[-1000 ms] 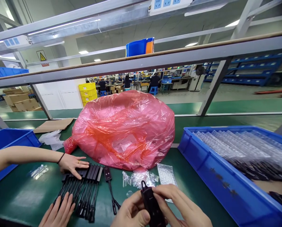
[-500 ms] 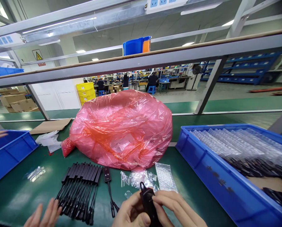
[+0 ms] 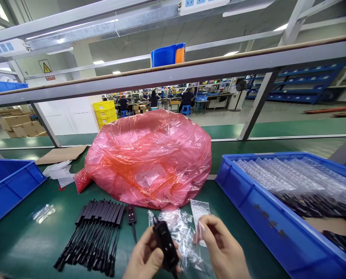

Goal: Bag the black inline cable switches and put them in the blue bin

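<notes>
My left hand [image 3: 146, 252] is closed around a black inline controller [image 3: 165, 244], which has small buttons, a loop at its top and a cable at its bottom. To its right, my right hand [image 3: 223, 246] pinches a thin piece of clear plastic film [image 3: 201, 232]. Beneath and between the hands lies crumpled clear film [image 3: 180, 228], and behind the right fingers is a bubble-wrap sleeve [image 3: 200, 209]. One more black controller [image 3: 131, 214] rests left of my left hand, beside a row of several similar controllers with cables [image 3: 100, 213].
A large pink plastic bag [image 3: 149, 155] fills the middle back. At right stands a blue bin [image 3: 248, 209] with bubble-wrapped units; another blue bin [image 3: 13, 190] is at left. White papers [image 3: 61, 172], cardboard [image 3: 61, 154] and small clear pieces [image 3: 43, 213] lie on the left.
My right hand has moved away from the controller, rightward, with clear film between its fingers. My left hand has shifted left with the controller. Another person's hands have left the left side.
</notes>
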Motion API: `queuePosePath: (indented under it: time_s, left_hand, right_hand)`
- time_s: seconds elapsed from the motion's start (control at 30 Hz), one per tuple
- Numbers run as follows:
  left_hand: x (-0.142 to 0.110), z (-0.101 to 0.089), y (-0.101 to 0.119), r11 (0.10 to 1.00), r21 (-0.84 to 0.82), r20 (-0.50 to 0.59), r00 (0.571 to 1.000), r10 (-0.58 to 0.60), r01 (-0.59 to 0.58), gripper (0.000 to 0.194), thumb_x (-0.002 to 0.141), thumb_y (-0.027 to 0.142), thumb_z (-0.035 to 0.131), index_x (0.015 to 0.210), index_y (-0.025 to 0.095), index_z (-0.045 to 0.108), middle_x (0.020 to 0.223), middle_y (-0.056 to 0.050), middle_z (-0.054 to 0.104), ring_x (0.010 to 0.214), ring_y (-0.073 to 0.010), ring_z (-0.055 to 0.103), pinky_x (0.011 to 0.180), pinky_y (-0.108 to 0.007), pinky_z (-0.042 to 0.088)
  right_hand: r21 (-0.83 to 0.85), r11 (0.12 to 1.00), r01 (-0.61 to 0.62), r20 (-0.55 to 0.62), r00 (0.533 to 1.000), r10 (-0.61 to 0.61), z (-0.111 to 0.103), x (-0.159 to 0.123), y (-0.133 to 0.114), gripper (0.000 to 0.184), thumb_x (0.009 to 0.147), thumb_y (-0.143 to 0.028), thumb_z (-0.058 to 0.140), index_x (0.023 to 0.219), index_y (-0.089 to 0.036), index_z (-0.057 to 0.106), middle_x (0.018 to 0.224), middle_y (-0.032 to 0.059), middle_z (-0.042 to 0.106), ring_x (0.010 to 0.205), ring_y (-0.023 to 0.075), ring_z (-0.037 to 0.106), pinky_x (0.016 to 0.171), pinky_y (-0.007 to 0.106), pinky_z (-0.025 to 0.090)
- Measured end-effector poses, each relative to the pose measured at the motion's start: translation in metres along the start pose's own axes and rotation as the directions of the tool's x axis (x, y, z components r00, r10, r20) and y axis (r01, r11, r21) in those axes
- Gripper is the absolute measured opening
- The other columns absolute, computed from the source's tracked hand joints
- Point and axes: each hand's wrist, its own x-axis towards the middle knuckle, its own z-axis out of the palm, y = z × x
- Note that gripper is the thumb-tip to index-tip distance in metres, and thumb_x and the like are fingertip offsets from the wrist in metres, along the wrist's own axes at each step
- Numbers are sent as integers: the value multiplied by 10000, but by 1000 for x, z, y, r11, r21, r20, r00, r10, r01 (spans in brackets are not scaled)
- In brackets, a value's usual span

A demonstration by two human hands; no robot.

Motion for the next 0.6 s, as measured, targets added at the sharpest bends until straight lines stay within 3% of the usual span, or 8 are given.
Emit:
queuePosePath:
  time_s: [0.07,0.13,0.23,0.33,0.47,0.53,0.6]
  left_hand:
    - [-3,-10,3,998,-7,-95,994,56,-57,535,811,502,810,1288,289,697,1058,-100,758,925,-235,725,786,-359,616]
    - [-5,-18,5,997,3,-150,986,78,-78,562,816,507,804,1315,276,686,1066,-109,757,936,-236,725,803,-350,612]
    - [-3,-23,4,996,3,-167,982,88,-88,556,806,502,817,1296,262,704,1080,-107,768,959,-234,737,893,-343,586]
    - [8,-15,-4,994,-9,-188,977,104,-108,504,817,472,820,1263,265,711,1125,-92,771,1040,-240,727,998,-359,535]
    - [35,16,-23,990,63,-199,971,135,-125,497,864,455,780,1286,237,636,1230,-101,731,1198,-264,661,1060,-388,492]
    - [51,35,-33,981,159,-106,986,130,-112,502,900,476,729,1305,216,587,1227,-115,722,1194,-263,660,1061,-394,493]
    - [67,50,-43,919,372,50,991,125,-135,406,949,440,660,1274,205,595,1183,-110,726,1129,-247,674,1026,-386,509]
  right_hand:
    - [-120,992,-34,102,994,46,9,7,31,225,1026,-390,492,906,-235,603,771,-7,629,674,170,606,618,245,492]
    - [-185,983,-6,205,978,44,23,11,59,169,925,-333,570,803,-229,624,740,3,629,639,182,582,592,265,448]
    - [-226,974,16,254,966,43,40,9,80,154,835,-312,592,708,-225,583,723,32,609,665,218,580,622,303,440]
    - [-209,978,14,284,958,47,35,6,63,211,945,-376,529,830,-218,607,811,48,637,727,215,601,656,298,464]
    - [26,997,-70,479,876,49,-1,-1,18,374,1060,-528,433,1033,-212,630,834,25,702,692,164,636,602,231,475]
    - [55,992,-109,446,892,73,-23,-8,9,404,1036,-572,484,974,-200,629,789,20,697,688,164,642,614,221,477]
    - [-64,991,-114,291,948,128,-45,-16,14,436,1030,-580,490,849,-207,623,693,-5,655,612,147,600,589,208,455]
